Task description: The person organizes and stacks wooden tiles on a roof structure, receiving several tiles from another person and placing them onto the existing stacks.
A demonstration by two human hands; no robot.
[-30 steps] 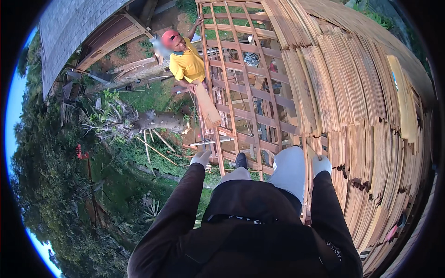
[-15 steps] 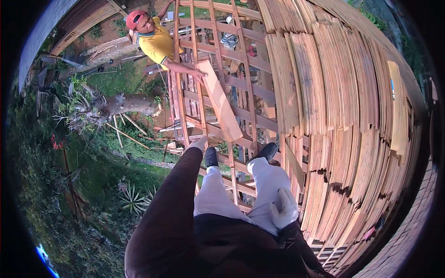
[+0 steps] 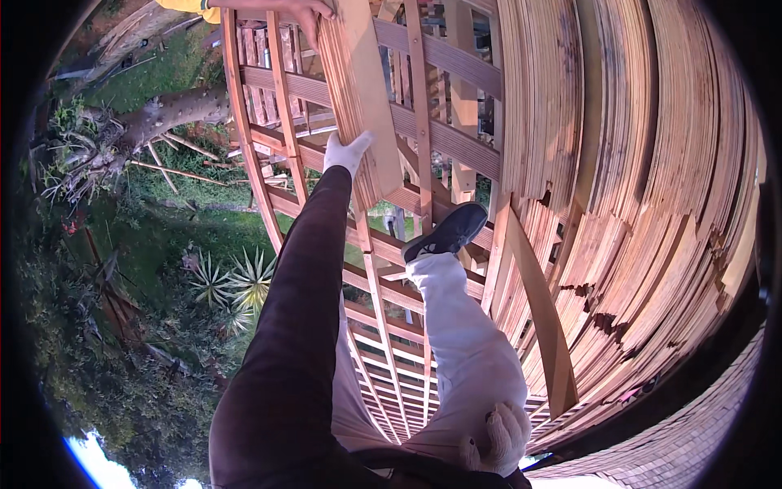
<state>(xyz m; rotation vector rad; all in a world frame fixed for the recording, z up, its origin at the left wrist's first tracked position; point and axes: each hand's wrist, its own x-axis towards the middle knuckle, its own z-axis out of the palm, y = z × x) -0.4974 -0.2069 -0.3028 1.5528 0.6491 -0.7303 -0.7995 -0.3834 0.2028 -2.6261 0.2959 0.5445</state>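
Note:
My gloved left hand (image 3: 349,153) reaches forward and grips the lower part of a bundle of thin wooden boards (image 3: 362,94). Another person's bare hand (image 3: 312,18) holds the bundle's upper part, with a yellow sleeve at the top edge. Low in the picture, my gloved right hand (image 3: 497,440) rests on my light-trousered thigh, fingers slightly bent and apart, holding nothing. A dark shoe (image 3: 444,232) is planted on the lattice of battens (image 3: 423,126) beside the bundle.
Overlapping wooden shingles (image 3: 611,98) cover the roof to the right, with a loose strip (image 3: 542,326) beside the battens. Through the open lattice and to the left, the ground shows far below, with a tree trunk (image 3: 179,114), plants and foliage. A tiled roof (image 3: 652,440) lies at the lower right.
The bundle has passed from only the other person's hold into my left hand's grip too. My right hand has moved from the shingles onto my thigh. My view has tilted down.

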